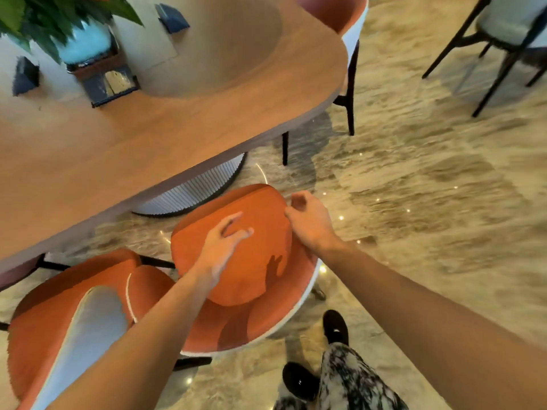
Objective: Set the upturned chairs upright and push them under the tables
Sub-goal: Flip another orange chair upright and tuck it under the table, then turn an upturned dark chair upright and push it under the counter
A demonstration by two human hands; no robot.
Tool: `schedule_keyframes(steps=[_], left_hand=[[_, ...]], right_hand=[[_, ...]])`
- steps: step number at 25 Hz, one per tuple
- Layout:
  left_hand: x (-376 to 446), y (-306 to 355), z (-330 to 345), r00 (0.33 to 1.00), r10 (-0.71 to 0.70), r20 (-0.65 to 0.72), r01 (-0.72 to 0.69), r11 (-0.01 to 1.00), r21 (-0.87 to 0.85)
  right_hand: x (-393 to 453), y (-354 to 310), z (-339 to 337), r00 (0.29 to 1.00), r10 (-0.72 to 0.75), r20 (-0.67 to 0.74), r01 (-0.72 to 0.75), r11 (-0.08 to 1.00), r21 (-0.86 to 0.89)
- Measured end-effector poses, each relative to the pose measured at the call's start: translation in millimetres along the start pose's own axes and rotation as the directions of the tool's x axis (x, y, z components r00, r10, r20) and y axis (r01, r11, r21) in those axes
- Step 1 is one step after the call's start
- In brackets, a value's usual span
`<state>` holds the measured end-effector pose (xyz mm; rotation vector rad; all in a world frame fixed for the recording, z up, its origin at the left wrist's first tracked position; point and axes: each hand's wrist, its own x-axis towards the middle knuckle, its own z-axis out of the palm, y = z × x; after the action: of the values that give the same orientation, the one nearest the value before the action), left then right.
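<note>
An orange chair (pixel 251 220) with a white outer shell stands upright on the floor right in front of me, its seat facing a large wooden table (pixel 207 113). My left hand (pixel 222 244) hovers over the seat cushion with fingers apart, holding nothing. My right hand (pixel 307 223) is at the seat's right edge with fingers curled; whether it grips the edge is unclear. A second orange chair (pixel 74 315) stands close beside the first on the left, by the table's edge. A third orange chair (pixel 349 16) is tucked under the table's far side.
The table has a white ribbed pedestal (pixel 201 187) and carries a potted plant (pixel 74 34), a dark holder (pixel 109 81) and folded dark napkins (pixel 171 19). A white chair with black legs (pixel 503 31) stands at the far right. My black shoes (pixel 334 327) are on the marble floor.
</note>
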<state>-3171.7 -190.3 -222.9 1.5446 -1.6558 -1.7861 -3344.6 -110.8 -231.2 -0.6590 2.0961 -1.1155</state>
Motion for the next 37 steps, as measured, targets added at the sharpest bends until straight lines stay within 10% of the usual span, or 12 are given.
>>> schedule_keyframes(steps=[8,20,31,37], left_hand=[[-30,110,251,0.855,0.107,0.507,-0.056,0.992,-0.114],[-208,126,640,0.37,-0.11,0.923,-0.143,0.974,0.174],[-370,45,843,-0.181,-0.464,0.867,-0.565,0.771,0.295],[-397,15,934,-0.298,-0.667,0.683,-0.771,0.59,0.24]], right_hand=[[-39,64,-212,0.889,0.153,-0.432,0.037,0.916,0.4],[-228,285,-495,0.288,0.655,-0.698,0.064,0.714,0.697],[-384,402,-539,-0.281,0.868,-0.41,0.364,0.492,0.791],[-380,441,-551,-0.481,0.872,-0.095,0.558,0.388,0.733]])
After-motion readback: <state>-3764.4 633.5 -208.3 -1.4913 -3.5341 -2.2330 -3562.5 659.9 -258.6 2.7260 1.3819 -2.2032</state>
